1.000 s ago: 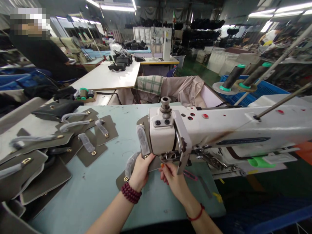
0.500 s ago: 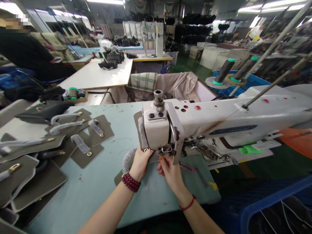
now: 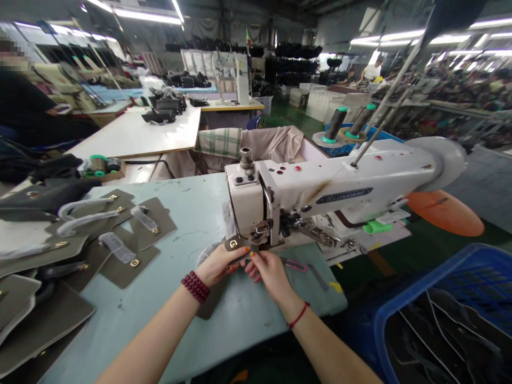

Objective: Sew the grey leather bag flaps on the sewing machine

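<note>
Below the head of a white sewing machine point(image 3: 245, 205), both my hands hold a grey-brown bag panel point(image 3: 210, 305). A gold buckle point(image 3: 233, 244) and a plastic-wrapped strap point(image 3: 206, 253) are on it. My left hand point(image 3: 219, 262) grips the panel, thumb on top and fingers beneath. At the panel's right edge, close under the presser area, my right hand point(image 3: 269, 271) pinches with thumb and forefinger; its other fingers are curled. The machine head hides the panel's far part, and the needle cannot be made out.
Several similar panels point(image 3: 130, 253) with wrapped straps lie on the left of the pale table point(image 3: 160, 320). Pink-handled snips point(image 3: 295, 264) lie right of my hands. A blue basket point(image 3: 380, 330) with dark pieces stands at lower right. A person in dark clothes point(image 3: 28, 106) sits at far left.
The view has shifted to the right. My left hand has turned, its thumb now on top of the panel beside my right thumb, and the buckle end is drawn out nearer to me.
</note>
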